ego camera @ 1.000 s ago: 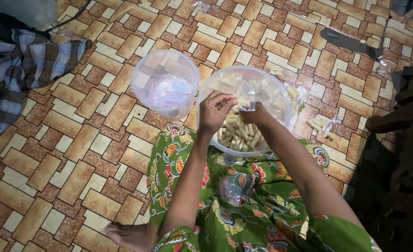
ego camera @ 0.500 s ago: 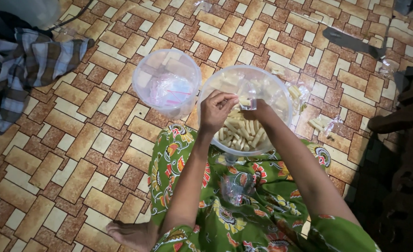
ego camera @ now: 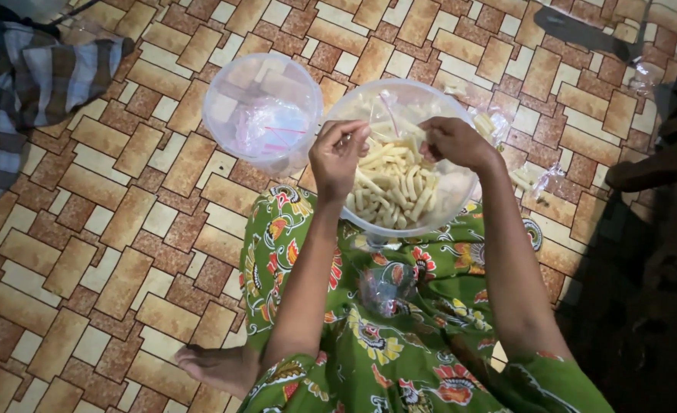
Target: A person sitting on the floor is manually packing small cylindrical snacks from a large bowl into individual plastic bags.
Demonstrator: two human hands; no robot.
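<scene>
Across the whole frame runs a floor (ego camera: 124, 229) of tan and brown brick-pattern tiles. Lower centre, a green cloth (ego camera: 399, 336) with red and yellow flowers covers the person's lap, cut off by the bottom edge. Along the right edge stands dark furniture (ego camera: 659, 268), too dim to make out. At the upper left lies a striped cloth (ego camera: 25, 84) in grey, brown and white, cropped by the frame.

Centre top, a clear round tub (ego camera: 461, 191) sits at the lap's edge, holding pale yellow sticks (ego camera: 392, 191). Just left of it, touching or nearly so, a smaller clear tub (ego camera: 235, 84) holds flat clear bags (ego camera: 273, 134) with pink lines; how many is hard to tell.

Over the big tub, the left hand (ego camera: 337, 157) is pinched closed, thumb to fingers, on one edge of a small clear bag (ego camera: 390, 126). The right hand (ego camera: 453, 141) is likewise closed on the bag's other side. The bag is see-through, with a thin pink line near its top, and its outline mostly melts into the tub behind; whether it holds anything cannot be told.

On the lap lies crumpled clear plastic (ego camera: 384, 287). Right of the big tub, filled packets (ego camera: 526, 180) of sticks rest on the tiles, partly hidden by the tub. At the upper right lies a dark flat tool (ego camera: 583, 32), shape unclear. A bare foot (ego camera: 216, 367) shows at the bottom.
</scene>
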